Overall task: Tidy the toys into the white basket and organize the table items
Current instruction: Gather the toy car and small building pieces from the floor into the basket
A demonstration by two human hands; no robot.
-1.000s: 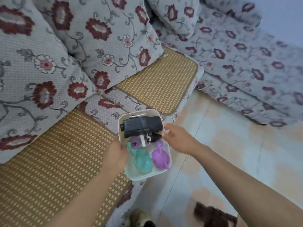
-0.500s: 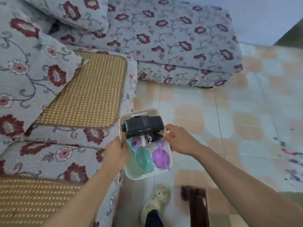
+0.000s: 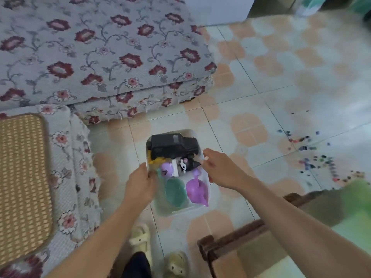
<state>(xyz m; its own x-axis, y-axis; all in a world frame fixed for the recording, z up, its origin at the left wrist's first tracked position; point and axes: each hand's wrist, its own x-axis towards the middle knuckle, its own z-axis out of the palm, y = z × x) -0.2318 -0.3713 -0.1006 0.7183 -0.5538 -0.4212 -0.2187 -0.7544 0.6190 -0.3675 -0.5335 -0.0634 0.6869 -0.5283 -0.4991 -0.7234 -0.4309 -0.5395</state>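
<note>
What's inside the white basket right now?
In the white basket: a black toy car at the far end, a small black-and-white figure, a teal scoop, a purple scoop, a purple piece. Anything under the car is hidden.

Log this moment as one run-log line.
left hand: grips white basket | right hand: grips basket | inside: black toy car, purple toy | over tiled floor

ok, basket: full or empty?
Nearly full. The basket holds a black toy car across the far end, a teal scoop, a purple scoop and small figures. Left hand and right hand grip its sides.
</note>
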